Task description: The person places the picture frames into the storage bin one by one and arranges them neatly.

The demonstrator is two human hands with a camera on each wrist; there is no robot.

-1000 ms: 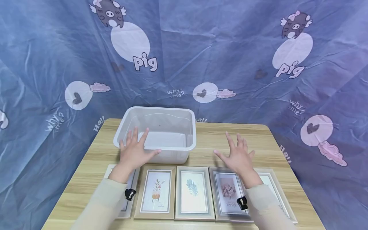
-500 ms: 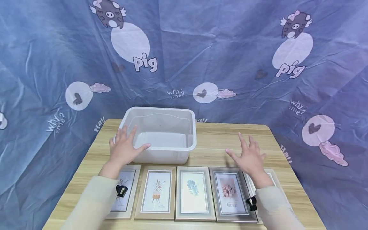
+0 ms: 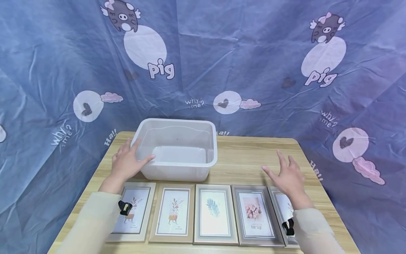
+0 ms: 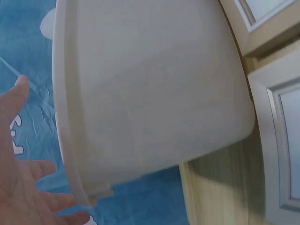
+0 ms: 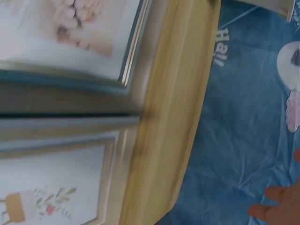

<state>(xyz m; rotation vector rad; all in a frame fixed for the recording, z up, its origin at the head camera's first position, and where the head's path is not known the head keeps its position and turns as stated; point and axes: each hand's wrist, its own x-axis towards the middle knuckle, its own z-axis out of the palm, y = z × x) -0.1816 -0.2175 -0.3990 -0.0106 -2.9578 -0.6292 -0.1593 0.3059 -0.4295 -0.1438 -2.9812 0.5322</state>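
My left hand, fingers spread, hovers by the near left corner of a white plastic bin; the left wrist view shows a gap between the fingers and the bin's rim. On the right, my right hand is held in the air with its fingers apart and nothing in it. Below the hands lies a row of several picture frames: a plant print at the left, a similar plant print, a blue feather-like leaf print, a pink flower print, and a frame partly hidden by my right forearm.
The row lies along the near side of a wooden table. Behind the table hangs a blue cloth printed with pigs and words, closing in on both sides. Black clips sit on my sleeves.
Both hands have moved apart: the left goes left from above the bin to its corner, the right goes right. More of the leftmost frame shows. Bin and frames stay put.
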